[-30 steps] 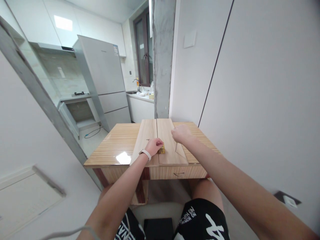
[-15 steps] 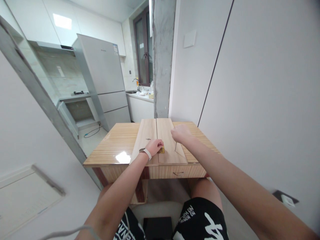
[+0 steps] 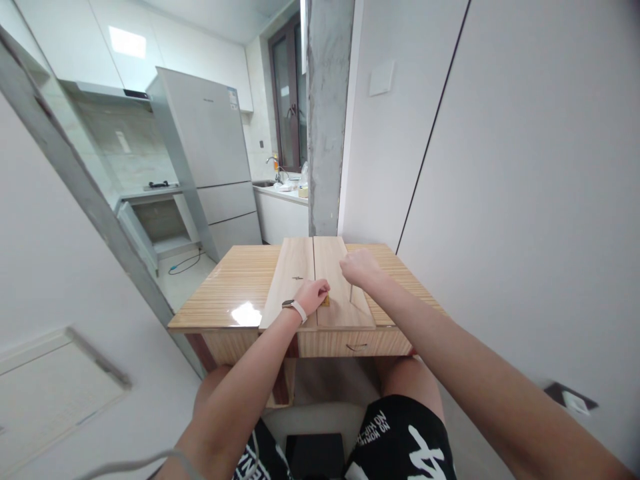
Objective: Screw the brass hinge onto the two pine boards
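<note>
Right hand (image 3: 361, 268) closed round thin rod (image 3: 351, 295) (top hidden), likely light, stiff; grip high. Left hand (image 3: 312, 295) curled at yellow plate (image 3: 327, 302), grip unclear; pinch edges.

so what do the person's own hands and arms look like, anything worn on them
Both arms show no sleeves, and neither hand wears a glove. At the left hand's wrist is a watch with a dark face and pale strap. The right hand has no watch or band in view. Rings can't be made out.
</note>
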Available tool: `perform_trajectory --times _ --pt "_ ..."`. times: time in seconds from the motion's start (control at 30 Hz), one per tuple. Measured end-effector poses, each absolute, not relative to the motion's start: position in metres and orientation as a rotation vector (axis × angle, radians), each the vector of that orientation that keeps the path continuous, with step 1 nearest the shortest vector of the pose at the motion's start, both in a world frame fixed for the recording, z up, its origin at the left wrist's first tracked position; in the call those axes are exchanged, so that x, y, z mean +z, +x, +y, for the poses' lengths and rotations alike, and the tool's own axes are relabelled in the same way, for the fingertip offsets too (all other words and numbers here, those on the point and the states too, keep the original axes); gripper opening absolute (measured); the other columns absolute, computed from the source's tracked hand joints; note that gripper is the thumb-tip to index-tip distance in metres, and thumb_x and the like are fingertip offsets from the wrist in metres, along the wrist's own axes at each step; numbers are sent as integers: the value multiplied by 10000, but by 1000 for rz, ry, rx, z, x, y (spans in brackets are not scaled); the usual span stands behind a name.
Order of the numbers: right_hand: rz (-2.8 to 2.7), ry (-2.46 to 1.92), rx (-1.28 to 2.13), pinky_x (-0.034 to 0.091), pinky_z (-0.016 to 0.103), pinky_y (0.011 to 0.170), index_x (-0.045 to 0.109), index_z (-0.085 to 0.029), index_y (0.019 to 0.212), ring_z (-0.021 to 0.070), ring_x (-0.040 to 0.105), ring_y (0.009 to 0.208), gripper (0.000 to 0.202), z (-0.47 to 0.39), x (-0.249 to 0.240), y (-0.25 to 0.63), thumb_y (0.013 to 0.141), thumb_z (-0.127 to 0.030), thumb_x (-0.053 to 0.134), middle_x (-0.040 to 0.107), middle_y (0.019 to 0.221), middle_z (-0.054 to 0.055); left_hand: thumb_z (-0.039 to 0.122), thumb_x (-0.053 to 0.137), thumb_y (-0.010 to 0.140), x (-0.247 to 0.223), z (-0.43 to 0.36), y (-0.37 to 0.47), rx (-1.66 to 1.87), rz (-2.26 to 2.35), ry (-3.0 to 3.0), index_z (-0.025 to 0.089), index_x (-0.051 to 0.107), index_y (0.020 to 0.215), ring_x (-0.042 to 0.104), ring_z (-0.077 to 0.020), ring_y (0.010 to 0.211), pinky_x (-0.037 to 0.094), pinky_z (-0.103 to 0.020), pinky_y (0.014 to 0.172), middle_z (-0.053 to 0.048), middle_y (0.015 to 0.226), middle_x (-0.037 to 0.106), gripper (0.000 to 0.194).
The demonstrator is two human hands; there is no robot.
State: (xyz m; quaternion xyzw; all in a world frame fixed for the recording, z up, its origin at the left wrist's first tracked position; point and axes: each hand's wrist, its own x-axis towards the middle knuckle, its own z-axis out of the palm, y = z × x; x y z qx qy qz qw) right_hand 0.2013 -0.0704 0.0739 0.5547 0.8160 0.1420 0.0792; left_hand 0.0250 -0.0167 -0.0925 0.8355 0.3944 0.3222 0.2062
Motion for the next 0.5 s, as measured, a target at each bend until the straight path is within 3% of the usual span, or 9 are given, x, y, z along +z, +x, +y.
perform_trajectory --times 0.13,0.33,0.5 --pt "2395 1718 498 535 361 901 795 -106 1133 317 735 1106 311 -72 74 205 991 -289 587 759 1128 253 48 644 888 -103 -23 29 1031 1115 2160 210 677 1170 726 -160 911 562 -280 867 -23 950 774 327" --pt "2384 1845 266 510 281 775 772 -141 1104 263 747 1011 404 -69 78 211 915 -498 752 782 1094 172 83 702 877 -107 -30 31 1092 1253 2157 226 705 1162 695 -207 1004 542 -358 949 -36 948 776 319" --pt "2388 1799 35 449 225 697 781 -174 990 184 737 923 197 -69 90 207 886 -340 802 798 999 79 105 715 883 -114 -24 29 1122 1265 2097 215 719 1115 707 -177 912 547 -336 907 -34 957 774 257"
